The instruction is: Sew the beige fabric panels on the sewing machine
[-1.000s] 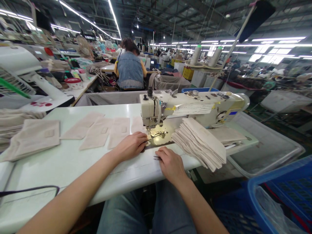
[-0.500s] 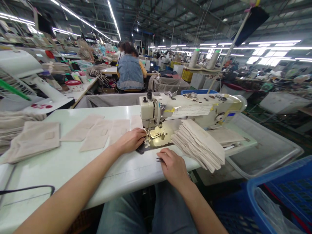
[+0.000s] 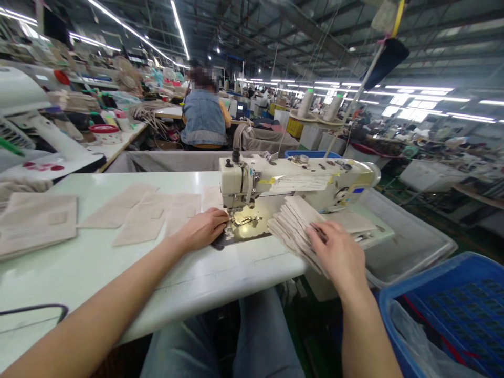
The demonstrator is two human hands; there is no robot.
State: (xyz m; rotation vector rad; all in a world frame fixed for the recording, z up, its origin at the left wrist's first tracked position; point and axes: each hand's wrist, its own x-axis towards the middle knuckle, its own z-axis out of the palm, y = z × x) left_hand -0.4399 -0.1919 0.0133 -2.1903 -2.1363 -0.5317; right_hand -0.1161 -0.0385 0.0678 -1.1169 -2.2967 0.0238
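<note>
My left hand (image 3: 205, 229) rests on the machine bed beside the needle of the sewing machine (image 3: 236, 184). Its fingers are bent and pressed together; whatever they pinch is too small to make out. My right hand (image 3: 342, 252) is closed around small dark thread snips (image 3: 319, 232) and lies over the right side of a stack of beige fabric pieces (image 3: 293, 223). That stack fans out on the right of the machine bed and overhangs the table's front edge. Beige pieces with a small sewn patch (image 3: 144, 218) lie spread left of my left hand.
A folded beige pile (image 3: 37, 223) lies at the far left of the table (image 3: 189, 283). Right of the table are a grey bin (image 3: 413, 236) and a blue basket (image 3: 444, 310). A white fan (image 3: 35, 115) stands at left. Ahead, a person in a denim vest (image 3: 205, 118) sits facing away.
My right hand has moved right, from the table's front edge onto the fabric stack, still holding the snips. My left hand stays by the needle. The whole view has shifted slightly.
</note>
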